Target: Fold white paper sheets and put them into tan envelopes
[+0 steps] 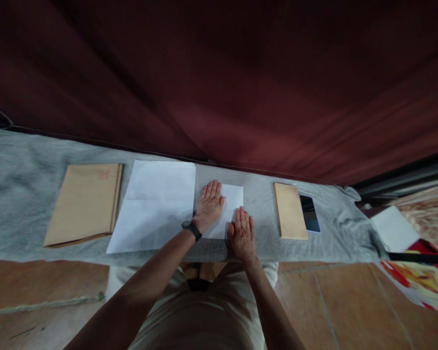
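Observation:
A small white sheet of paper (232,195), perhaps folded, lies on the grey cloth in front of me. My left hand (209,205) rests flat on its left side, fingers stretched out and pointing away from me. At its lower right edge my right hand (243,236) also lies flat, partly on the paper and partly on the cloth. Neither hand grips anything. Just left of the small sheet is a stack of larger white paper (156,204) with a faint crease across it. Part of the small sheet is hidden under my hands.
A pile of large brown envelopes (85,201) lies at the left. To the right are a stack of smaller brown envelopes (291,211) and a dark phone (310,214). Grey cloth (264,204) covers the narrow surface, with a dark red curtain (219,97) behind it.

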Available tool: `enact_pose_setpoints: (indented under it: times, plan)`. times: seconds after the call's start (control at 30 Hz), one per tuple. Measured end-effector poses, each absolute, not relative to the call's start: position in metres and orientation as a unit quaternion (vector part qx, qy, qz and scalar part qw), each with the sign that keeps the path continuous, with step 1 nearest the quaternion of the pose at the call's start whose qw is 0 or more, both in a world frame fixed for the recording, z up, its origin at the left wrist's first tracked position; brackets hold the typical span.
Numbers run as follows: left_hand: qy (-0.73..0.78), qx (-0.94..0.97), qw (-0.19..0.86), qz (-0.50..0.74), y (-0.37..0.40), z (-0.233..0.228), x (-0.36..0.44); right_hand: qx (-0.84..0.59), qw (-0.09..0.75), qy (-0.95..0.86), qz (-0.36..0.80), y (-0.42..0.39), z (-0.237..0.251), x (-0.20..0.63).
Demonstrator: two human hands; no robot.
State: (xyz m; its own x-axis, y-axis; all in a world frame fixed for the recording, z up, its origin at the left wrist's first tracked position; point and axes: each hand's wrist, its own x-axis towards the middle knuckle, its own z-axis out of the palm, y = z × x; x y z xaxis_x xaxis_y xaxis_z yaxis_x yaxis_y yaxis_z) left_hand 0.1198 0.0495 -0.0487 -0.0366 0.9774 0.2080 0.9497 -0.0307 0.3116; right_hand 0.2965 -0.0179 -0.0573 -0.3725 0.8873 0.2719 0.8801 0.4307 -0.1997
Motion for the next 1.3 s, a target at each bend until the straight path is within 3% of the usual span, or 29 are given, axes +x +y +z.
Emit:
enact_pose_setpoints:
  times: [0.2, 0.43, 0.63, 0.9, 1.3]
  plan:
    - [0.649, 0.741, 0.036, 0.168, -0.006, -0.044, 0.134, -0.531, 0.182, -0.827, 0.009, -0.019, -0.062, 0.299]
    - [0.542, 0.825, 0.030, 0.156, -0.056, -0.046, 0.134, -0.499, 0.239, -0.825, 0.115, 0.004, -0.055, 0.310]
    - [0.491, 0.859, 0.039, 0.139, -0.053, -0.042, 0.130, -0.356, 0.167, -0.900, 0.185, 0.047, -0.035, 0.282]
    - [0.441, 0.883, 0.069, 0.146, -0.059, -0.043, 0.129, -0.334, 0.062, -0.933, 0.119, 0.087, -0.041, 0.263]
    - [0.394, 0.902, 0.102, 0.144, -0.058, -0.039, 0.125, -0.414, 0.061, -0.906, 0.065, 0.125, -0.050, 0.263]
